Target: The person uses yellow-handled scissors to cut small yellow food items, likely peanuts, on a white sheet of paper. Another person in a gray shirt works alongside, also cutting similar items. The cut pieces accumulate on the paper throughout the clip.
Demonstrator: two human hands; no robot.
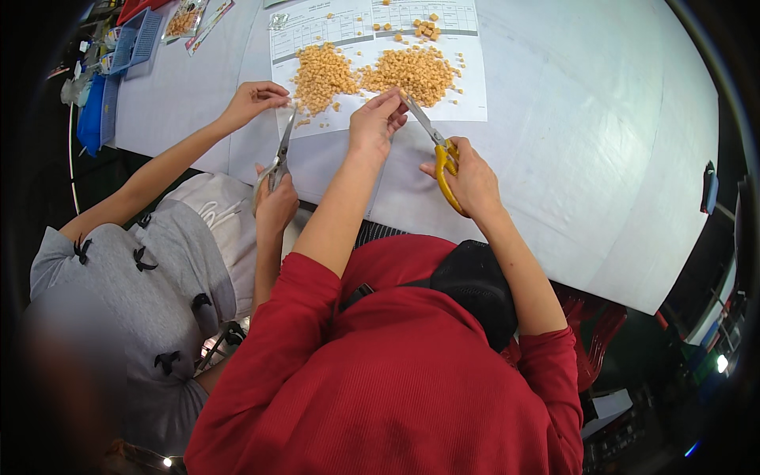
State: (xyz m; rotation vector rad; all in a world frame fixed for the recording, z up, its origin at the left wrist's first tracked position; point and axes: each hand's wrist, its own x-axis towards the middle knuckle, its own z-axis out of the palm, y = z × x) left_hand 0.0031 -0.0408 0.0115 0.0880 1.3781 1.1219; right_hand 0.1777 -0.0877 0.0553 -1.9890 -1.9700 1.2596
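My right hand (473,180) is closed round the yellow handles of a pair of scissors (427,125), whose blades point up and left. My left hand (378,124) pinches a small orange piece (403,94) right at the blade tips; its exact shape is mostly hidden by the fingers. Just beyond both hands, a heap of small tan-orange bits (412,73) lies on a printed paper sheet (471,99). A few larger orange cubes (427,30) rest on the paper behind that heap.
A co-worker in grey at my left holds scissors (283,150) near a second heap of bits (321,75). Blue baskets (136,41) and a bag of small pieces (184,20) are at the far left of the white table (586,150). A red chair (590,332) stands right.
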